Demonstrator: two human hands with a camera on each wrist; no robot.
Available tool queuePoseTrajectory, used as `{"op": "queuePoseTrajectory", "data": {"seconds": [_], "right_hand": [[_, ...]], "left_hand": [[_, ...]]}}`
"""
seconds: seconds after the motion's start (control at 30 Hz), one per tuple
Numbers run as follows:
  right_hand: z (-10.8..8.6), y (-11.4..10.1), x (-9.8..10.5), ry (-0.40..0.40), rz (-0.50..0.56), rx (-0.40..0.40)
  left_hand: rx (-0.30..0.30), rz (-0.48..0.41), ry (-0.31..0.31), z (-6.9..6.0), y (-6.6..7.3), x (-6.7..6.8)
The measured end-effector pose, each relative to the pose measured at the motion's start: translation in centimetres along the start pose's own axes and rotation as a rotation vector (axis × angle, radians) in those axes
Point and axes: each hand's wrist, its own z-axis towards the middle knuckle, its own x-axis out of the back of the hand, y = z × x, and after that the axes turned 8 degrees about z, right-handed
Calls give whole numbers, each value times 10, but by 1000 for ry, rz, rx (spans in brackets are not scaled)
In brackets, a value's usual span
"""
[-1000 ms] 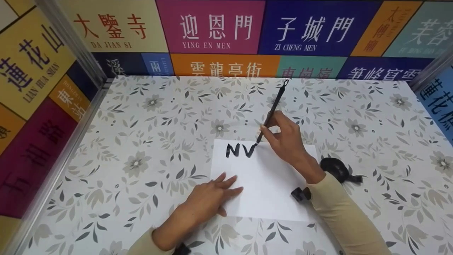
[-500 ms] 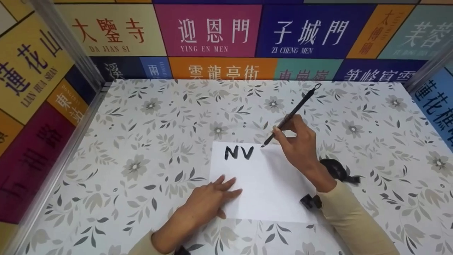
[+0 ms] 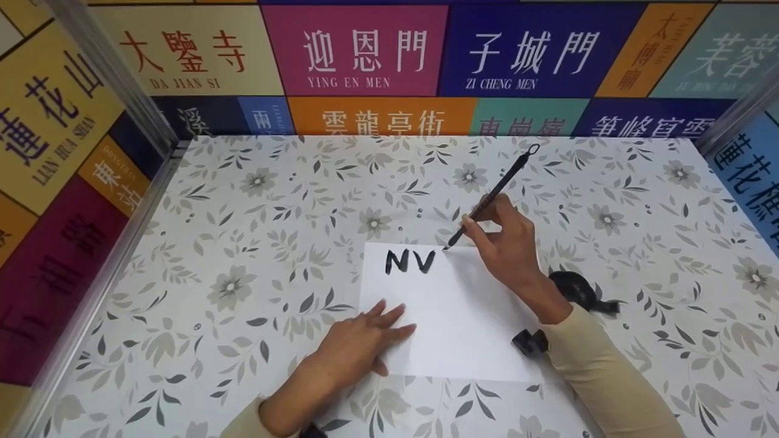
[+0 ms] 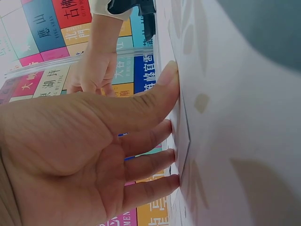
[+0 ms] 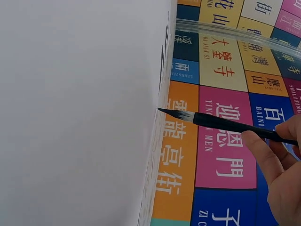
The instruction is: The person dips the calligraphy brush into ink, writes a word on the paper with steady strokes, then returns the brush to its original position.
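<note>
My right hand (image 3: 508, 243) pinches a black writing brush (image 3: 502, 181) between thumb and fingers. The brush slants up to the right, with a hanging loop at its top end. Its dark, pointed tip (image 5: 174, 113) is at the paper's upper part, just right of the black letters "NV" (image 3: 411, 261); whether it touches is hard to tell. My left hand (image 3: 359, 344) rests with spread fingers on the lower left of the white paper (image 3: 450, 322). In the left wrist view, the thumb and fingertips (image 4: 153, 188) press near the paper's edge.
A rounded black object (image 3: 575, 291) with a short projecting end lies right of the paper, partly behind my right wrist. Floral cloth (image 3: 231, 231) covers the table. Panels with coloured signs (image 3: 359, 48) stand along the back and sides.
The brush has left the top right end of the "V" and moved right, then slightly back left. It now leans more to the right. The left hand stays in place.
</note>
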Motion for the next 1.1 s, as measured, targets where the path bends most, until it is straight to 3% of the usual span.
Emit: {"op": "queuePoseTrajectory", "data": {"seconds": [0.37, 0.7, 1.1], "right_hand": [[5, -13, -2, -17, -23, -2], [0, 6, 0, -61, 28, -23], [-1, 3, 0, -113, -38, -11]], "left_hand": [[-7, 16, 2, -1, -1, 0], [-6, 39, 5, 0, 0, -2], [-14, 46, -5, 1, -1, -2]]}}
